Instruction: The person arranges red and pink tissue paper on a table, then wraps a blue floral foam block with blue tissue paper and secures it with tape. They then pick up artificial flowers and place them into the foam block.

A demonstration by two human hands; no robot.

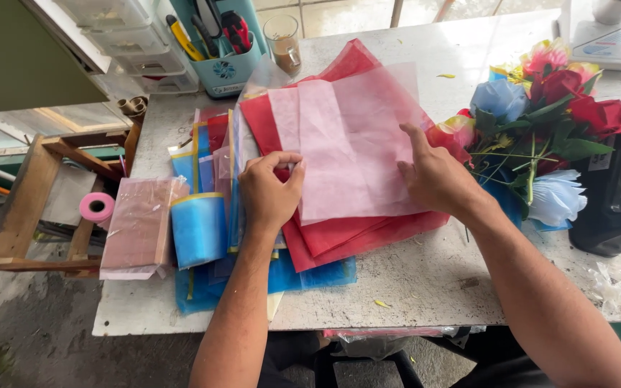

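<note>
A single head-worn view looks steeply down and forward from above the near edge of the surface (425,287), close in. The pink sheet (353,144) sits mid-frame; beyond it, the surface's far edge; left of it, bare floor (30,338).

pink sheet (353,144): sheer matt tissue | table (425,280): rough, stained | tape dispenser (616,194): glossy plastic
</note>
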